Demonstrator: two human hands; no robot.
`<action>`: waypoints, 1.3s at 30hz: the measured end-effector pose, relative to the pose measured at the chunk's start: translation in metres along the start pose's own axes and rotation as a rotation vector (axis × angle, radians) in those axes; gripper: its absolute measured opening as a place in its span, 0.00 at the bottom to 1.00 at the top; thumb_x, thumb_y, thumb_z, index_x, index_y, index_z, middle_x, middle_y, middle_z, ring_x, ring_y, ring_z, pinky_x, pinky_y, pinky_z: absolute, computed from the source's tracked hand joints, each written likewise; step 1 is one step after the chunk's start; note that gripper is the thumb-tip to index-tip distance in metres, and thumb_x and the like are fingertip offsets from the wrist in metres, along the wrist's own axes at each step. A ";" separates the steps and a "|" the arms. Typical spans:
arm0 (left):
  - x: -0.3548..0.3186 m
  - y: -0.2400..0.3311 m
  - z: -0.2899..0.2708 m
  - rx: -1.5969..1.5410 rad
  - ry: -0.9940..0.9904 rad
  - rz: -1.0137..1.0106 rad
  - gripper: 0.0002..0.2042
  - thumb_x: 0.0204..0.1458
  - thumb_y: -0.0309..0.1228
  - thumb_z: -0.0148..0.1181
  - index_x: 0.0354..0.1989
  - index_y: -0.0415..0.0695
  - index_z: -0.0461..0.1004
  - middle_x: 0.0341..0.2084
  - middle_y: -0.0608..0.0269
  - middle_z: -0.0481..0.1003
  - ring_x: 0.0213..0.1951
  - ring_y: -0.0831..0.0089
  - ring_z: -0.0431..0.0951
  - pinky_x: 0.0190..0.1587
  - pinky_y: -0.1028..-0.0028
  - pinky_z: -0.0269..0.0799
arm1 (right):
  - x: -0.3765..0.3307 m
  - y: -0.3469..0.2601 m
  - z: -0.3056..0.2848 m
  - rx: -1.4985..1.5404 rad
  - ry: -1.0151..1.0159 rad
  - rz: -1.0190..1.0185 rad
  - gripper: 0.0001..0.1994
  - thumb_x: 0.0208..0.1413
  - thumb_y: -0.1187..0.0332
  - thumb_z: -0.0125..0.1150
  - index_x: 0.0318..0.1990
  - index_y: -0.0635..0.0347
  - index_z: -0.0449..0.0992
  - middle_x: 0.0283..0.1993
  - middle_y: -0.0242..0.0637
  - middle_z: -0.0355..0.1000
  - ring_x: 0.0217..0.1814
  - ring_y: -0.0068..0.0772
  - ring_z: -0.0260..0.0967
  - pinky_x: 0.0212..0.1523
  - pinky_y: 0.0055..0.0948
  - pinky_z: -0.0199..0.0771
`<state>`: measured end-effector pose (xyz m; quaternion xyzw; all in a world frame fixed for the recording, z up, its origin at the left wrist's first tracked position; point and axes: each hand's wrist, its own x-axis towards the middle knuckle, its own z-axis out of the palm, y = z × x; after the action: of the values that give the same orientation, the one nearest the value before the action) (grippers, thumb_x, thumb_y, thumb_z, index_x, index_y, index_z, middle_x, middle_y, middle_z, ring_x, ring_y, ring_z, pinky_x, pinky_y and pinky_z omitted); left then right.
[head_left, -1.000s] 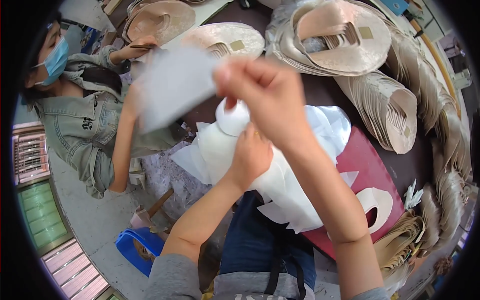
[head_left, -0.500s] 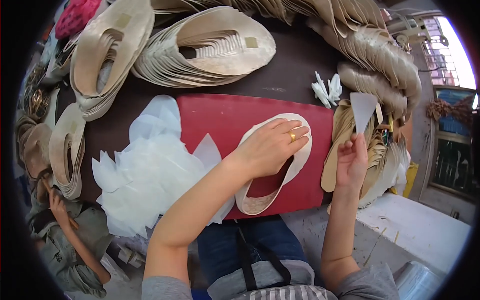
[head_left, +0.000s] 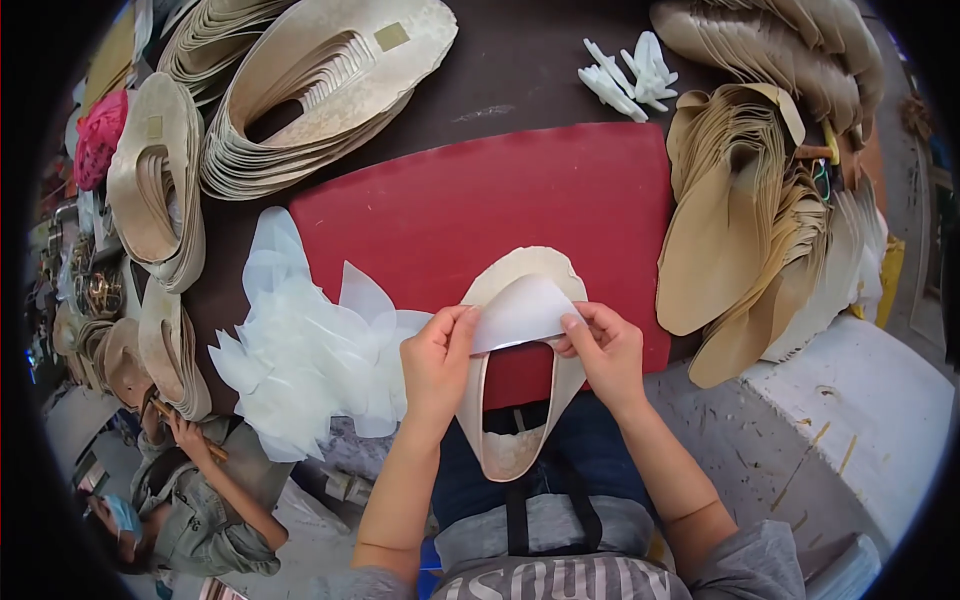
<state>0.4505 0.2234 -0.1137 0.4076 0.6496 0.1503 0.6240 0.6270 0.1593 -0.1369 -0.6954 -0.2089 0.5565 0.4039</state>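
A cream shoe upper (head_left: 508, 270) lies on the red mat with its toe end away from me and its heel end over the mat's near edge. Across its toe area is a curved, translucent white sheet piece (head_left: 522, 312). My left hand (head_left: 436, 358) pinches the left corner of that piece between thumb and fingers. At the opposite corner, my right hand (head_left: 610, 352) grips it the same way. Left of my left hand is a heap of similar white sheet pieces (head_left: 310, 365).
Beneath the upper is the red mat (head_left: 400, 220). Stacked cream uppers (head_left: 325, 90) stand far left, tan insole-shaped pieces (head_left: 715, 240) at right. White slivers (head_left: 630, 78) lie at the back. At the lower left, another person's hand (head_left: 188, 437) holds a stick-like tool.
The white piece came from the right onto the upper's toe. My left hand left the upper and now grips the piece too. The upper turned and moved nearer me; the view shifted.
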 end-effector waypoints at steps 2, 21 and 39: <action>0.002 -0.004 0.004 -0.041 0.002 0.091 0.11 0.57 0.28 0.56 0.44 0.33 0.74 0.33 0.60 0.78 0.31 0.77 0.75 0.36 0.81 0.70 | -0.003 0.004 0.002 0.059 0.045 0.008 0.11 0.60 0.73 0.54 0.47 0.71 0.73 0.30 0.38 0.75 0.27 0.23 0.71 0.32 0.16 0.74; 0.004 -0.013 0.009 0.006 0.015 0.194 0.08 0.56 0.26 0.57 0.41 0.35 0.75 0.30 0.63 0.77 0.30 0.79 0.72 0.36 0.83 0.67 | -0.005 -0.005 -0.012 -0.480 0.118 -0.464 0.20 0.56 0.71 0.57 0.56 0.63 0.71 0.30 0.36 0.69 0.21 0.24 0.61 0.22 0.21 0.65; 0.009 -0.027 0.001 -0.121 0.032 0.218 0.09 0.58 0.26 0.54 0.44 0.36 0.72 0.33 0.62 0.76 0.33 0.79 0.72 0.39 0.83 0.68 | 0.051 -0.013 -0.005 -0.767 0.519 -0.439 0.11 0.56 0.69 0.58 0.44 0.63 0.75 0.32 0.33 0.71 0.25 0.20 0.62 0.25 0.19 0.62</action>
<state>0.4431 0.2131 -0.1386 0.4349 0.6008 0.2628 0.6171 0.6490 0.2035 -0.1570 -0.8485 -0.4320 0.1507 0.2659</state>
